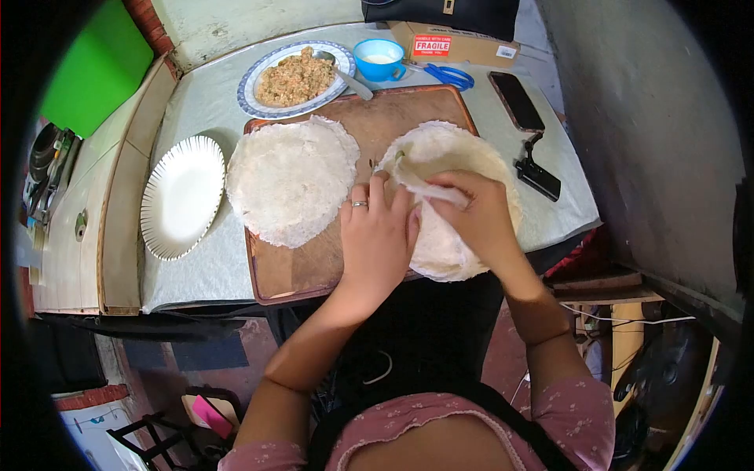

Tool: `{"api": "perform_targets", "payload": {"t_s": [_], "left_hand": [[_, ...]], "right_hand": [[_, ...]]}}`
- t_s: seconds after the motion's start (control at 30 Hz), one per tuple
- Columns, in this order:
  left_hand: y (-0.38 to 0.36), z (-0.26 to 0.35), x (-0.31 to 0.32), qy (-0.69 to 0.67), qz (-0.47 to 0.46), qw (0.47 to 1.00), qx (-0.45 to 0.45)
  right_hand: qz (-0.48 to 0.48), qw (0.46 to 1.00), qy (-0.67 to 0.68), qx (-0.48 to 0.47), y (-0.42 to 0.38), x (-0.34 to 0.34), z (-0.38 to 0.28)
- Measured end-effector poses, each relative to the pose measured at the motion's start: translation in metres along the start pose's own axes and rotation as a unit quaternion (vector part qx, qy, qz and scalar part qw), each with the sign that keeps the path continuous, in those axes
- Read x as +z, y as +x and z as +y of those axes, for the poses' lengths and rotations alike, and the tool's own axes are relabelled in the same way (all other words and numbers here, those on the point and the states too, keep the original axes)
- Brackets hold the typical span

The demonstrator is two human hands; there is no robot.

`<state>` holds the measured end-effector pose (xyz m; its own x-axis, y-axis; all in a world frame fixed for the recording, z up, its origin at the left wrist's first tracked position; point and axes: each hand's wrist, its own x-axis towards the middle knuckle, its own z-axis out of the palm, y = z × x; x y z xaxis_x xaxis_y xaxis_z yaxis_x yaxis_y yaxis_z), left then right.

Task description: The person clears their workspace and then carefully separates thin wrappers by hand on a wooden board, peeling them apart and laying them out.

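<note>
On the right of the wooden board lies a stack of thin round wrappers (pixel 444 247), pale and ragged-edged. My right hand (pixel 475 208) pinches the top wrapper, with a folded-up edge of it between thumb and fingers. Beside it, my left hand (pixel 377 228), with a ring on one finger, rests at the left edge of the stack. Its fingers are slightly bent and apart, and the tips touch the wrappers. Another round wrapper (pixel 292 180) lies flat on the left of the board, overhanging its left edge.
The wooden board (pixel 369 118) sits on a covered table. Behind it stand a plate (pixel 250 98) of minced filling with a spoon (pixel 353 84), a blue cup (pixel 378 61) and blue scissors (pixel 448 75). A paper plate (pixel 182 200) is left; a phone (pixel 516 102) and black device (pixel 538 177) are right.
</note>
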<state>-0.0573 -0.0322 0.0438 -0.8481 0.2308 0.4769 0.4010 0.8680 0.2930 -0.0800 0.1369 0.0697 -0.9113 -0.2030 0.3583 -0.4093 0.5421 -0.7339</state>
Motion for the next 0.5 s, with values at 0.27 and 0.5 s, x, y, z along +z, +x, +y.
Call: {"api": "perform_targets", "payload": {"t_s": [0.27,0.5], "left_hand": [[-0.013,0.007,0.014,0.065,-0.007,0.997,-0.027],[-0.015,0.009,0.016,0.051,0.021,0.998,-0.044]], "right_hand": [[0.06,0.995,-0.065,-0.053,-0.005,0.013,-0.009],[0.096,0.995,-0.008,-0.005,-0.001,0.009,0.001]]}}
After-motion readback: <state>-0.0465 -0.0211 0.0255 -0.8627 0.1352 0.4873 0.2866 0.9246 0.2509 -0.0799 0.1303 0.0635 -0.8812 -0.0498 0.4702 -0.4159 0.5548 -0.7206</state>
